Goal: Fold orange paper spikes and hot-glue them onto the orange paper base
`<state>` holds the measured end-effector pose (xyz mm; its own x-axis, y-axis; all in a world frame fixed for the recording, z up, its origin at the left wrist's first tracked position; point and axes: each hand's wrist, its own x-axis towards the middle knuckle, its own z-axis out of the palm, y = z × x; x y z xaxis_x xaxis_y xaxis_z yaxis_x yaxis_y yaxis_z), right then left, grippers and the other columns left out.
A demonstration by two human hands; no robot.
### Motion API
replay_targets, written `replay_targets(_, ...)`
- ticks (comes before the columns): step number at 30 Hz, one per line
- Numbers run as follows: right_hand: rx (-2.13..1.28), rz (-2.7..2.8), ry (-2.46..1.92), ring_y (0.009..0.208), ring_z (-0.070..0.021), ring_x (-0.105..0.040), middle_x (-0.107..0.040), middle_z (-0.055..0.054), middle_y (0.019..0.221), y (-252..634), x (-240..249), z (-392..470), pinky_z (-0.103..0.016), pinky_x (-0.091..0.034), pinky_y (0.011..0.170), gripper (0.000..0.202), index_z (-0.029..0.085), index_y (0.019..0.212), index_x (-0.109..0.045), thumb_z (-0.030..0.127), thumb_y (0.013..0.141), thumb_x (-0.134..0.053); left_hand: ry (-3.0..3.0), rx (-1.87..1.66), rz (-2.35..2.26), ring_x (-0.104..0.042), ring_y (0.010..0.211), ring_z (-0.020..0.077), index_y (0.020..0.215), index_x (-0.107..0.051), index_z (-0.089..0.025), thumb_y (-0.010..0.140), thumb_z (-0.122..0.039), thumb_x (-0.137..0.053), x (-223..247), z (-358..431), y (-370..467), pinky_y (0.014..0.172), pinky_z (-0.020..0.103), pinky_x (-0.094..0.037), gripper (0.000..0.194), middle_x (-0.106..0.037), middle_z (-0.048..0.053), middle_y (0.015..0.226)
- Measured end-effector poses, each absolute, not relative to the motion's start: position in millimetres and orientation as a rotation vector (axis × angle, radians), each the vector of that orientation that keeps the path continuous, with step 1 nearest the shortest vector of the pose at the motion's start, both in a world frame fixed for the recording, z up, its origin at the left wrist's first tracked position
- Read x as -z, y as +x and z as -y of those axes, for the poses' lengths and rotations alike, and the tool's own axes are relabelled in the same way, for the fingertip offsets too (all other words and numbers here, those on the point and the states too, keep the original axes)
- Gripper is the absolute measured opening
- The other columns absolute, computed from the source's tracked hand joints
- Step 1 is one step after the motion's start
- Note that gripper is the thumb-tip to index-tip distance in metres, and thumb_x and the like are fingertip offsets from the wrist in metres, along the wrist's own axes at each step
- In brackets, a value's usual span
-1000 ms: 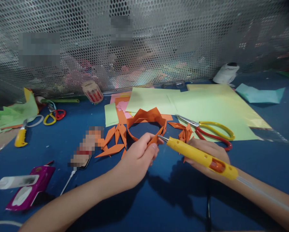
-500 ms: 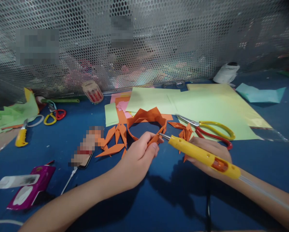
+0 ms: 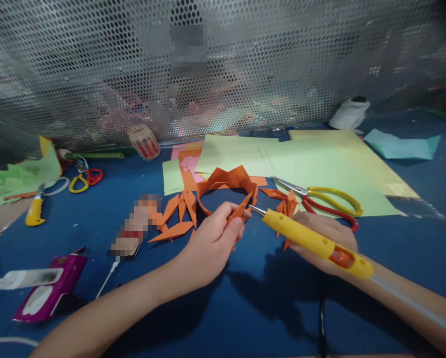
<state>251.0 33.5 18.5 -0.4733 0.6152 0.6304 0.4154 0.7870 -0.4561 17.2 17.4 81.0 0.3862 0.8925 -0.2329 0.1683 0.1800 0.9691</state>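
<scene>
My left hand [image 3: 217, 234] is closed, with a pointed piece of folded orange paper [image 3: 242, 209] pinched between thumb and fingers. Right behind it stands an orange paper crown [image 3: 228, 175], a ring with a zigzag top edge; whether the hand also touches it I cannot tell. In my right hand [image 3: 332, 232] is a yellow hot glue gun [image 3: 305, 236], its metal nozzle pointing left, close to the pinched paper. The gun's body hides some of those fingers. Folded orange paper pieces lie on both sides, one group left of the crown [image 3: 176, 229], another behind the gun [image 3: 288, 203].
Open scissors [image 3: 330, 199] with red and yellow handles lie on pale green sheets [image 3: 319, 159]. At left are a phone [image 3: 136, 228] on a cable, a purple device [image 3: 51, 291], a yellow-handled knife [image 3: 35, 211] and smaller scissors [image 3: 86, 179]. A perforated metal panel [image 3: 245, 59] closes the back.
The nozzle has drawn back slightly to the right from the orange paper. The piece in my left hand has tilted, its tip now pointing up and right.
</scene>
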Motion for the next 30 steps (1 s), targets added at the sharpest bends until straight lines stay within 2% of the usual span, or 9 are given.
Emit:
replay_targets(8, -0.292, 2.157, -0.688, 0.062, -0.0135, -0.062, -0.063, 0.000, 0.071, 250, -22, -34, -0.025, -0.051, 0.058, 0.005, 0.024, 0.088, -0.055, 0.025, 0.085, -0.059, 1.443, -0.640, -1.101, -0.036, 0.059, 0.0095, 0.097, -0.049, -0.020, 0.096, -0.029, -0.035, -84, -15, 16, 0.054, 0.024, -0.030, 0.016, -0.042, -0.003, 0.073)
replay_targets(17, -0.284, 2.119, -0.718, 0.064, -0.0156, -0.063, -0.063, -0.001, 0.071, 251, -21, -35, -0.027, -0.051, 0.060, 0.009, 0.024, 0.089, -0.056, 0.028, 0.083, -0.062, 1.291, -0.658, -1.035, -0.034, 0.057, 0.0068, 0.084, -0.043, -0.019, 0.096, -0.027, -0.036, -83, -16, 16, 0.053, 0.021, -0.030, 0.015, -0.042, -0.004, 0.072)
replay_targets(22, -0.364, 2.064, -0.790, 0.061, -0.0154, -0.063, -0.064, -0.001, 0.069, 251, -20, -34, -0.026, -0.052, 0.058, 0.008, 0.025, 0.083, -0.059, 0.031, 0.081, -0.064, 1.135, -0.663, -0.937, -0.031, 0.053, 0.0052, 0.087, -0.045, -0.018, 0.095, -0.023, -0.037, -84, -18, 17, 0.050, 0.019, -0.028, 0.013, -0.040, -0.006, 0.069)
replay_targets(24, -0.391, 1.981, -0.880, 0.063, -0.0155, -0.063, -0.065, -0.002, 0.072, 251, -19, -34, -0.027, -0.052, 0.058, 0.010, 0.023, 0.084, -0.061, 0.034, 0.084, -0.060, 1.135, -0.677, -0.948, -0.032, 0.053, 0.0053, 0.091, -0.049, -0.018, 0.095, -0.024, -0.039, -88, -20, 14, 0.049, 0.019, -0.029, 0.012, -0.041, -0.005, 0.069)
replay_targets(26, -0.444, 1.917, -0.951, 0.058, -0.0148, -0.061, -0.063, -0.002, 0.066, 252, -22, -35, -0.027, -0.050, 0.054, 0.018, 0.022, 0.088, -0.063, 0.035, 0.090, -0.050, 1.206, -0.699, -0.998, -0.036, 0.053, 0.0059, 0.097, -0.054, -0.017, 0.094, -0.026, -0.041, -95, -22, 9, 0.050, 0.020, -0.032, 0.016, -0.043, -0.004, 0.070)
replay_targets(28, -0.631, 1.827, -1.059, 0.048, -0.0136, -0.055, -0.057, 0.000, 0.055, 254, -27, -40, -0.026, -0.046, 0.047, 0.031, 0.021, 0.091, -0.064, 0.039, 0.095, -0.039, 1.358, -0.715, -1.078, -0.040, 0.055, 0.0070, 0.102, -0.060, -0.017, 0.093, -0.029, -0.044, -103, -25, 2, 0.053, 0.021, -0.036, 0.021, -0.048, -0.002, 0.073)
replay_targets(30, -0.958, 1.700, -1.177, 0.042, -0.0127, -0.050, -0.053, 0.001, 0.047, 257, -36, -45, -0.025, -0.041, 0.041, 0.041, 0.018, 0.091, -0.065, 0.045, 0.095, -0.034, 1.542, -0.742, -1.179, -0.047, 0.063, 0.0087, 0.108, -0.065, -0.020, 0.091, -0.031, -0.049, -111, -28, -6, 0.059, 0.021, -0.040, 0.025, -0.054, 0.001, 0.084)
